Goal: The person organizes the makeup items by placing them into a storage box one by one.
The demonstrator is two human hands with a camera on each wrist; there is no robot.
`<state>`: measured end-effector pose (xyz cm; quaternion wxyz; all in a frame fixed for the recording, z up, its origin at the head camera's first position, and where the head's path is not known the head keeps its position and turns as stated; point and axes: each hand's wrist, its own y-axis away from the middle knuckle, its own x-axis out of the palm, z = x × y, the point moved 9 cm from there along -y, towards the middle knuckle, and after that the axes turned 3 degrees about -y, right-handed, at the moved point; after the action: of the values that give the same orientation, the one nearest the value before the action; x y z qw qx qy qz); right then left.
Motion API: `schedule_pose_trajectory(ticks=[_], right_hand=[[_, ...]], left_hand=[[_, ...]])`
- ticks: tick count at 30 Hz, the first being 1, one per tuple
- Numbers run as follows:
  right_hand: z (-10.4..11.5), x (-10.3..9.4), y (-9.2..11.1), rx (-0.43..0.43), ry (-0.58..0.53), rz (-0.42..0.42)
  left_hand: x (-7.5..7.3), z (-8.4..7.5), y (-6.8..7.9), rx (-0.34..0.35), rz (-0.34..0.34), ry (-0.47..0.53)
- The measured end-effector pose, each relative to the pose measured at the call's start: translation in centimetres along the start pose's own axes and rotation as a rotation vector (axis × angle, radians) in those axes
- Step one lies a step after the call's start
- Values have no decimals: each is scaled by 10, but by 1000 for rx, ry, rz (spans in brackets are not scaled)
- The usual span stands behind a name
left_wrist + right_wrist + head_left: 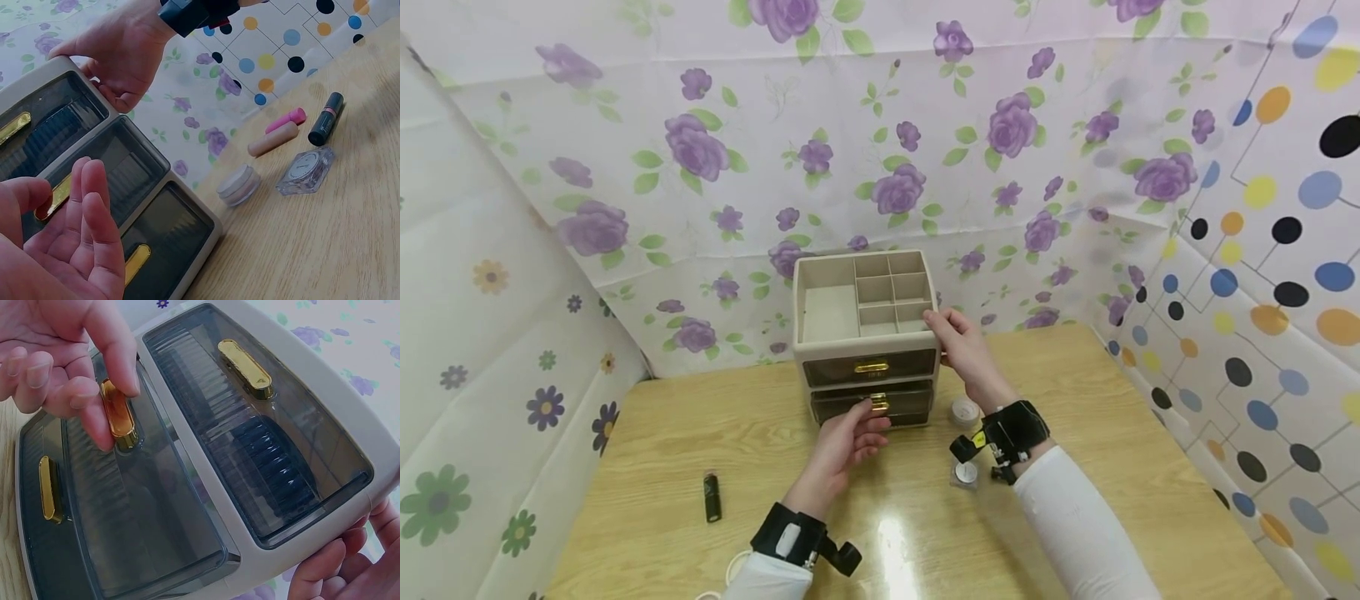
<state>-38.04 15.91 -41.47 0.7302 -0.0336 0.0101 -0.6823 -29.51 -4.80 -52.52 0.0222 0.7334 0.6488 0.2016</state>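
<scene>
A cream cosmetics organizer (801,333) with smoky clear drawers stands near the back of the table. My left hand (848,440) is in front of it. Thumb and forefinger pinch the gold handle (120,415) of the middle drawer (172,515), the other fingers loosely bent. That drawer front juts slightly past the frame in the right wrist view. My right hand (964,350) grips the organizer's upper right edge, thumb at the top rim and fingers against the side. Behind the top drawer front (287,506) shows a dark ribbed shape.
Right of the organizer lie a round jar (239,185), a clear square pot (306,170), a pink tube (285,120), a beige tube (273,139) and a dark tube (326,119). A black tube (712,497) lies at the left. Patterned cloth (737,167) hangs behind.
</scene>
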Motion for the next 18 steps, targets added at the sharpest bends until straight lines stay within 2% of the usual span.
schedule_pose_trajectory(ticks=[18], right_hand=[[0, 1, 0, 14, -8, -2]], left_hand=[[0, 2, 11, -6, 26, -10]])
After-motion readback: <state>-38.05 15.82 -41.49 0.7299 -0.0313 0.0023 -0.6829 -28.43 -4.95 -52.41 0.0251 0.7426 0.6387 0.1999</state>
